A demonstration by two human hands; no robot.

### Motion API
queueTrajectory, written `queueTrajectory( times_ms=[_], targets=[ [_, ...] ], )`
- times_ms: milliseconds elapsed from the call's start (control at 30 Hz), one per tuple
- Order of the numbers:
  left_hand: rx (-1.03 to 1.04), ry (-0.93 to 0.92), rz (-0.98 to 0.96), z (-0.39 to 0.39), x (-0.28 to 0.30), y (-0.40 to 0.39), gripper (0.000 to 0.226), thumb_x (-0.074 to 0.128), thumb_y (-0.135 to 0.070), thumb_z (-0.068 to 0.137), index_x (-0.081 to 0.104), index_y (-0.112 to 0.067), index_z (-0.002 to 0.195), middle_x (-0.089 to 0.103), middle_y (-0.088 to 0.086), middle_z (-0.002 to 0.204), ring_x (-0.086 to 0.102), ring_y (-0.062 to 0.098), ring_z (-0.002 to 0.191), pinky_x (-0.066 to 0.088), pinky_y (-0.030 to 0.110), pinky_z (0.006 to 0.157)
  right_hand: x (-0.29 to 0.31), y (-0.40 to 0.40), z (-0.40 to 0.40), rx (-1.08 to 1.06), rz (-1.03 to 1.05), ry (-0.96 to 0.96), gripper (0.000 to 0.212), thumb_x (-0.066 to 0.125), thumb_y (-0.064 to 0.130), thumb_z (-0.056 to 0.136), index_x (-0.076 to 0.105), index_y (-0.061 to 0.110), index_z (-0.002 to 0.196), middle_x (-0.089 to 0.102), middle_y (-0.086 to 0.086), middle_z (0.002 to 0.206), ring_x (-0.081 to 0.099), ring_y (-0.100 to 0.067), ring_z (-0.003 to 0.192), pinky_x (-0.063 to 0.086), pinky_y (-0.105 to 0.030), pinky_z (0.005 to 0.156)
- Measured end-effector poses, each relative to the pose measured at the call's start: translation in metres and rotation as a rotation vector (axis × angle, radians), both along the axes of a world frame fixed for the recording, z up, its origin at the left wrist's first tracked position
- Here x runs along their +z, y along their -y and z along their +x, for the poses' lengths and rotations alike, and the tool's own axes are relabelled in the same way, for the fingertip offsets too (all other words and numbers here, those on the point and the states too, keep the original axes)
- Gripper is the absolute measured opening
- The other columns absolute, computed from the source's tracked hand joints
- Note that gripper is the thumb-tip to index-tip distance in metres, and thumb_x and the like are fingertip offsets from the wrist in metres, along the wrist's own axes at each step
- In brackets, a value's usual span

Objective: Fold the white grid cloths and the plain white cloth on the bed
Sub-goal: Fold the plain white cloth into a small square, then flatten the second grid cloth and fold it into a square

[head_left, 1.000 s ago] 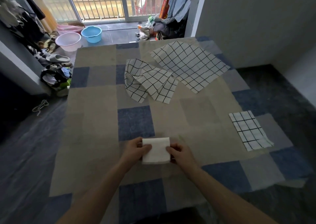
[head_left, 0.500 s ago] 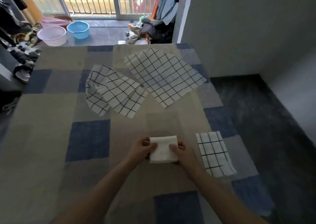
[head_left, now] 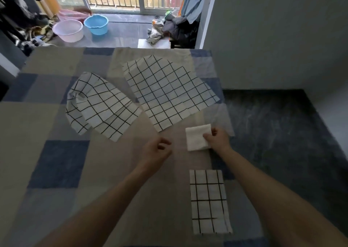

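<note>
Bed (head_left: 56, 162) in patchwork covers carries the washing: right hand (head_left: 218, 140) pinches the folded plain white cloth (head_left: 196, 138) by its right edge, near the bed's right side. Left hand (head_left: 156, 152) hangs just beside it, fingers loosely curled, holding nothing. Folded grid cloth (head_left: 209, 201) lies nearer; spread grid cloth (head_left: 167, 94) and rumpled grid cloth (head_left: 101, 105) lie beyond.

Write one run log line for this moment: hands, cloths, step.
right hand: grips folded plain white cloth | left hand: free, holds nothing | grid cloths: one folded, two unfolded
</note>
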State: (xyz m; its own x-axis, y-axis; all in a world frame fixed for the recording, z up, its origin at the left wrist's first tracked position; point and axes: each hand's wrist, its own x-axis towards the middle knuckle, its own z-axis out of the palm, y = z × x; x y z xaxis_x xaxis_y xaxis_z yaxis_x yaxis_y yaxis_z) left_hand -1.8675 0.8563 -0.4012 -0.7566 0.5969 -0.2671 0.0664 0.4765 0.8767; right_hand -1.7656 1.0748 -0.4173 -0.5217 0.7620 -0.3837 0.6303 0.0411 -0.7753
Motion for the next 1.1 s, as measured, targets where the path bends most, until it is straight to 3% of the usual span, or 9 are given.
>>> queueTrajectory(
  times_ms=[67, 167, 300, 433, 500, 600, 733, 933, 1100],
  targets=[
    [-0.047, -0.149, -0.127, -0.006, -0.009, 0.009, 0.022, 0.074, -0.015, 0.077, 0.063, -0.030, 0.088, 0.060, -0.003, 0.100, 0.059, 0.016, 0.093, 0.042, 0.010, 0.069, -0.010, 0.001, 0.003, -0.010, 0.030, 0.045, 0.019, 0.067, 0.011, 0.085, 0.066, -0.001, 0.100, 0.069, -0.015, 0.098, 0.064, -0.027, 0.087, 0.054, -0.042, 0.077],
    [-0.093, -0.343, -0.380, -0.010, -0.024, 0.030, 0.032, 0.072, -0.024, 0.074, 0.061, -0.027, 0.103, 0.048, -0.006, 0.123, 0.046, 0.020, 0.114, 0.043, 0.030, 0.092, -0.014, 0.002, 0.005, -0.045, 0.031, 0.053, 0.020, 0.066, 0.013, 0.086, 0.065, 0.001, 0.101, 0.064, -0.006, 0.089, 0.062, -0.022, 0.082, 0.049, -0.031, 0.065],
    [-0.234, -0.441, -0.630, -0.004, -0.039, 0.051, 0.047, 0.065, -0.040, 0.077, 0.050, -0.029, 0.121, 0.035, -0.002, 0.144, 0.040, 0.029, 0.120, 0.043, 0.039, 0.093, -0.018, 0.005, 0.004, -0.131, 0.082, 0.064, 0.033, 0.067, 0.013, 0.081, 0.048, 0.005, 0.107, 0.057, -0.008, 0.100, 0.059, -0.025, 0.088, 0.046, -0.031, 0.061],
    [-0.270, -0.562, -0.636, -0.001, -0.039, 0.061, 0.051, 0.062, -0.040, 0.080, 0.048, -0.027, 0.127, 0.029, 0.002, 0.151, 0.038, 0.031, 0.123, 0.042, 0.042, 0.095, -0.021, 0.022, 0.004, 0.004, 0.581, 0.176, 0.037, 0.065, 0.022, 0.079, 0.042, 0.012, 0.105, 0.044, -0.013, 0.111, 0.047, -0.029, 0.095, 0.047, -0.040, 0.073],
    [-0.279, -0.589, -0.621, -0.004, -0.036, 0.067, 0.055, 0.064, -0.037, 0.077, 0.049, -0.026, 0.129, 0.030, 0.003, 0.151, 0.039, 0.031, 0.124, 0.043, 0.042, 0.094, -0.022, 0.030, 0.003, 0.209, 0.701, 0.148, 0.026, 0.061, 0.019, 0.083, 0.050, 0.011, 0.105, 0.045, -0.013, 0.111, 0.046, -0.028, 0.098, 0.045, -0.038, 0.076],
    [-0.249, -0.558, -0.613, -0.008, -0.030, 0.081, 0.054, 0.065, -0.032, 0.078, 0.049, -0.024, 0.130, 0.032, 0.002, 0.150, 0.039, 0.029, 0.127, 0.042, 0.041, 0.096, -0.023, 0.042, 0.005, 0.465, 0.657, 0.301, 0.024, 0.052, 0.024, 0.089, 0.054, 0.014, 0.110, 0.046, -0.010, 0.119, 0.046, -0.029, 0.107, 0.043, -0.040, 0.080],
    [-0.183, -0.533, -0.571, -0.010, -0.022, 0.105, 0.046, 0.063, -0.028, 0.084, 0.050, -0.023, 0.128, 0.035, 0.001, 0.147, 0.040, 0.026, 0.127, 0.041, 0.041, 0.098, -0.004, 0.062, 0.000, 0.466, 0.618, 0.449, 0.036, 0.045, 0.035, 0.092, 0.052, 0.014, 0.121, 0.045, -0.009, 0.126, 0.044, -0.028, 0.112, 0.040, -0.042, 0.086],
    [-0.083, -0.543, -0.440, -0.026, 0.014, 0.168, 0.026, 0.061, -0.025, 0.087, 0.060, -0.022, 0.113, 0.054, -0.001, 0.126, 0.054, 0.020, 0.107, 0.048, 0.036, 0.088, 0.039, 0.149, -0.022, 0.624, 0.673, 0.346, 0.033, 0.046, 0.034, 0.091, 0.051, 0.019, 0.120, 0.047, -0.005, 0.123, 0.045, -0.026, 0.109, 0.042, -0.042, 0.086],
    [-0.087, -0.713, -0.496, -0.058, 0.069, 0.263, 0.018, 0.059, -0.027, 0.087, 0.063, -0.019, 0.102, 0.059, 0.001, 0.110, 0.057, 0.027, 0.101, 0.048, 0.038, 0.077, 0.086, 0.270, -0.069, 0.825, 0.695, 0.229, 0.035, 0.050, 0.034, 0.089, 0.051, 0.017, 0.120, 0.049, -0.008, 0.124, 0.042, -0.026, 0.114, 0.039, -0.038, 0.094]
  ],
)
